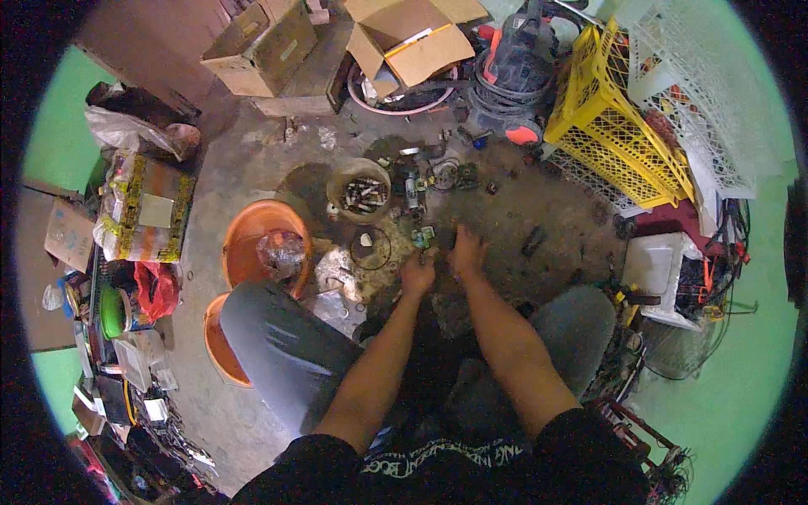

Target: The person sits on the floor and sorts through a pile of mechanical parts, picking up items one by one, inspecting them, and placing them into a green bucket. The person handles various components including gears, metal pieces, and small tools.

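Observation:
My left hand (419,276) is closed around the lower end of a small green part (423,237), which looks like a piece of circuit board. To its right my right hand (467,257) has curled fingers. A dark narrow shape shows at its fingertips, too blurred to tell whether it is a held tool. Beyond both hands a small cylinder (412,192) lies among loose parts on the stained floor. A round tub (341,211) holding several short metallic pieces stands to the far left of my hands. Nearer lies a thin dark ring (370,265) around a pale scrap.
Two orange basins (232,271) (211,334) stand by my left knee. At the back are open cardboard boxes (435,57) and a vacuum-like machine (521,53) with coiled hose. Yellow crates (622,120) and a white foam box (653,271) line the right; a taped parcel (145,208) is left.

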Demonstrator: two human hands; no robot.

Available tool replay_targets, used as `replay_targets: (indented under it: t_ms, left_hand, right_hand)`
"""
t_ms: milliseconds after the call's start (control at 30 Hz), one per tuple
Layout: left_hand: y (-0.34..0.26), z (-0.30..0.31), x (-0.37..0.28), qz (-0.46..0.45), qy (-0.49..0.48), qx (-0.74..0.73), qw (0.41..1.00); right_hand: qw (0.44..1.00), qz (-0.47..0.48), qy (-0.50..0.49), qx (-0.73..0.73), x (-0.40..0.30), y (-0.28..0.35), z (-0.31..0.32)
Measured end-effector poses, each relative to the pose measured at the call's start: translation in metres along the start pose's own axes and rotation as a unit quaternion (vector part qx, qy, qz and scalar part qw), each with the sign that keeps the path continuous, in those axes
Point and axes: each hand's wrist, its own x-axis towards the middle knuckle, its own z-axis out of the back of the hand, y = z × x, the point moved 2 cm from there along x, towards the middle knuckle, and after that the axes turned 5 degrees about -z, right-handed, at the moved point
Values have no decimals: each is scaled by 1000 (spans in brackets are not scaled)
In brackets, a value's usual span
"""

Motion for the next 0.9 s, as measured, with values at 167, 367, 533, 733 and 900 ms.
replay_targets:
  t_ms: [167, 367, 533, 733, 900]
  left_hand:
    - [-5, 15, -21, 8, -34, -17, 999]
    - [-56, 46, -54, -38, 17, -174, 984]
    - [-24, 41, -30, -140, 60, -315, 937]
    - [-124, 34, -112, -116, 168, -339, 919]
    - [-147, 7, -133, -192, 205, -270, 921]
  right_hand:
    - [934, 34, 14, 356, -30, 12, 10]
    - [910, 34, -62, 409, -66, 8, 43]
    - [883, 63, -25, 464, -107, 22, 120]
    - [864, 36, -133, 485, -129, -47, 141]
    - [874, -43, -203, 439, -165, -80, 184]
